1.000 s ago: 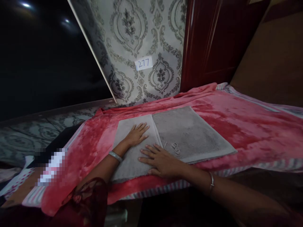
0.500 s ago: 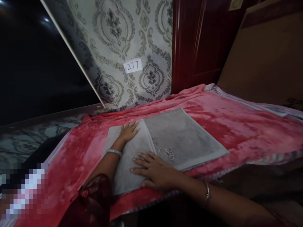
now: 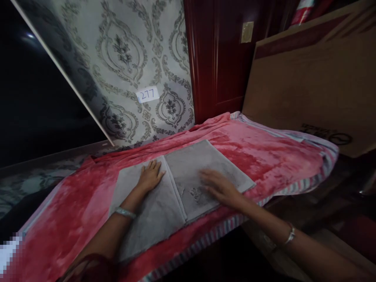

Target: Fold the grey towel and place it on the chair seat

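Note:
A grey towel [image 3: 147, 219] lies on a red and pink blanket, its left part folded over so that an edge runs down its middle. My left hand [image 3: 150, 176] rests flat on the folded left part, close to that edge, fingers spread. Over the right part of the towel is my right hand [image 3: 220, 188], blurred by motion, with its fingers stretched out and nothing in them. Whether it touches the cloth I cannot tell. A small embossed mark [image 3: 194, 194] shows on the towel just left of my right hand.
The red and pink blanket [image 3: 264, 156] covers the surface under the towel, its striped hem hanging at the front. Behind stand a patterned wall [image 3: 123, 78] with a paper marked 277 [image 3: 147, 94], a dark red door [image 3: 217, 70] and a large cardboard box [image 3: 305, 90]. A dark screen [image 3: 38, 98] is at left.
My right hand has moved from the folded left part across to the right part of the towel. My left hand stays on the left part. The view has shifted right.

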A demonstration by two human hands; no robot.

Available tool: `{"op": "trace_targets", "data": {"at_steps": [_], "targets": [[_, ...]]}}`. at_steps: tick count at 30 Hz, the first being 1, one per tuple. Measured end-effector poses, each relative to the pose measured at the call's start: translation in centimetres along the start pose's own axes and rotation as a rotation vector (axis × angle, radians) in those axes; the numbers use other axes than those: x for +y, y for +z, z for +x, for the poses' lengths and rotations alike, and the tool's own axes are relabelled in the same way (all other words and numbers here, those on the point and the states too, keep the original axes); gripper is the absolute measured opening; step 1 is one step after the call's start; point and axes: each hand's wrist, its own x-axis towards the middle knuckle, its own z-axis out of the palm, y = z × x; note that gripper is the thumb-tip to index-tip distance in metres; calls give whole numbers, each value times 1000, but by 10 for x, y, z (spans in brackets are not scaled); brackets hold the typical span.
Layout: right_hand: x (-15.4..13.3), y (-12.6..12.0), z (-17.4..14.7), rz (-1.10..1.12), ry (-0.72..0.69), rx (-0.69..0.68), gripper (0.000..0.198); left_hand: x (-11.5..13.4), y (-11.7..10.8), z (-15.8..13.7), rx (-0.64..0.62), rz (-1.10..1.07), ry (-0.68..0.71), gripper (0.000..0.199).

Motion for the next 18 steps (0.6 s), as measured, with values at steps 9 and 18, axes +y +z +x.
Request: {"op": "trace_targets", "data": {"at_steps": [9, 18], "targets": [[119, -70, -11, -35, 648, 129, 51, 44, 21, -22, 86, -23, 93, 61], [112, -80, 16, 547, 945, -59, 40, 41, 24, -22, 96, -64, 119, 59]]}}
